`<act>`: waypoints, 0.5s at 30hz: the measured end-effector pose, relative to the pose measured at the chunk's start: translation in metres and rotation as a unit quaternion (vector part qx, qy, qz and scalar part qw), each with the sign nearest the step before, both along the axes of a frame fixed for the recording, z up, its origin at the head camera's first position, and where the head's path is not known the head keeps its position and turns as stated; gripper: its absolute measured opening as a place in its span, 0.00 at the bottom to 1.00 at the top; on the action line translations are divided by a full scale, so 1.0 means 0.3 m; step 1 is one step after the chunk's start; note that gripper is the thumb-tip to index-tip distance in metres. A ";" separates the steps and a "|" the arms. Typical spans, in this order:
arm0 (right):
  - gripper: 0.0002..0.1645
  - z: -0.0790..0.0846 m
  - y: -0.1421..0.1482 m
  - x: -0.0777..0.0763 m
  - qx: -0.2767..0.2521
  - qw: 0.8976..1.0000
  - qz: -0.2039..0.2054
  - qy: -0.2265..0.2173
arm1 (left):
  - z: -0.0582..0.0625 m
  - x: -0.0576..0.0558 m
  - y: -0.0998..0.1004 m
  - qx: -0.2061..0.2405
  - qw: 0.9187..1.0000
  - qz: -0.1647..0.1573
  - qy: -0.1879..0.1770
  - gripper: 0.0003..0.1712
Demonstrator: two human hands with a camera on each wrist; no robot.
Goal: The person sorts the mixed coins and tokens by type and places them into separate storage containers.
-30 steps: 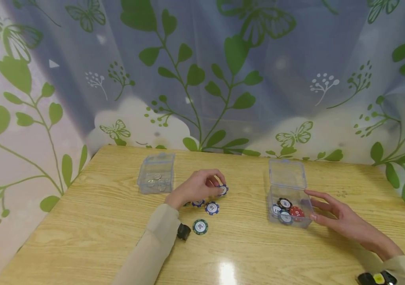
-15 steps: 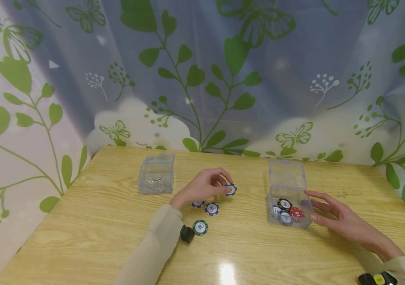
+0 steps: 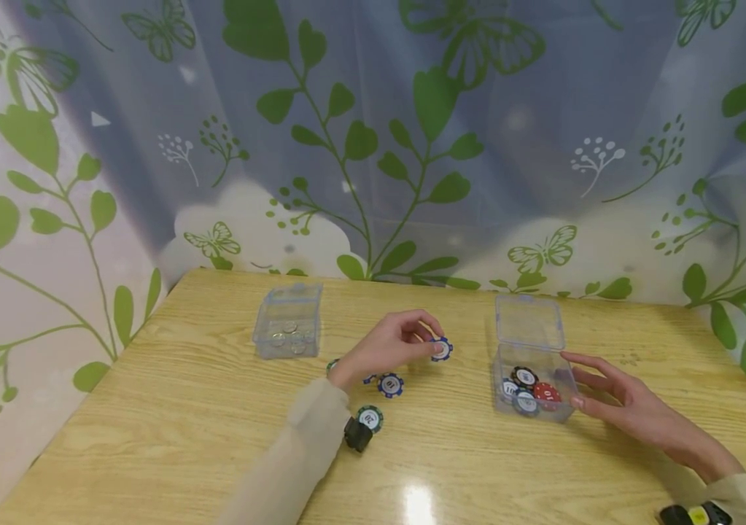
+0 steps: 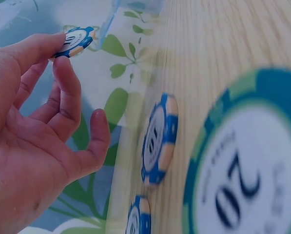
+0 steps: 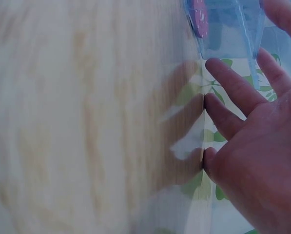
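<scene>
My left hand [image 3: 394,344] pinches a blue-and-white poker chip [image 3: 441,349] between thumb and forefinger, off the table to the left of a clear plastic box [image 3: 546,414]. In the left wrist view, that chip [image 4: 81,41] is tilted at the fingertips and the other fingers are loosely bent. Beside the box, my right hand [image 3: 631,402] touches its right side with thumb and forefinger. The right wrist view shows the other fingers spread, their tips by the tabletop. Inside the box lie a red chip [image 3: 546,394], a black chip [image 3: 525,376] and blue ones.
Below the left hand lie a blue 10 chip [image 3: 390,385], a partly covered blue one and a green 20 chip [image 3: 371,417]. A green chip [image 3: 332,365] shows behind the wrist. A second clear box [image 3: 286,351] holding coin-like discs stands left. Patterned cloth [image 3: 373,146] hangs behind.
My left hand has moved right with the pinched blue chip, nearer the box of chips. The right hand has stayed at the box's side.
</scene>
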State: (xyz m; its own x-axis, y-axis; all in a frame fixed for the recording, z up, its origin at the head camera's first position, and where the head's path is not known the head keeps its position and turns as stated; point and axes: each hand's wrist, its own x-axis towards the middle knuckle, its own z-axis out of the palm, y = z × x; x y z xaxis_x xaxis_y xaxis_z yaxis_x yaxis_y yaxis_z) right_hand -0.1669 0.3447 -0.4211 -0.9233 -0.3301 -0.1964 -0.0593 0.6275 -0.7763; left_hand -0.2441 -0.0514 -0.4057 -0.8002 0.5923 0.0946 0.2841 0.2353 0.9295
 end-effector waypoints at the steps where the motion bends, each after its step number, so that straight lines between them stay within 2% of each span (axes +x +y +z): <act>1: 0.41 0.000 0.000 0.000 0.000 1.000 0.000 -0.002 | 0.002 0.002 0.005 0.001 1.000 0.000 -0.001 0.09; 15: 0.41 0.000 0.001 0.001 -0.010 1.000 0.003 -0.002 | 0.017 0.008 0.097 0.033 0.999 0.005 0.002 0.09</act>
State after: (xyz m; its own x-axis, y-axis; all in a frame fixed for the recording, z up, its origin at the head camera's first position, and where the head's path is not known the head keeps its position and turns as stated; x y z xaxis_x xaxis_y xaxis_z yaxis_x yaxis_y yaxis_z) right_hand -0.1667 0.3451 -0.4211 -0.9204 -0.3399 -0.1931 -0.0605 0.6117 -0.7888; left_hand -0.2419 -0.0222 -0.4007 -0.8062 0.5758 0.1361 0.2849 0.1762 0.9422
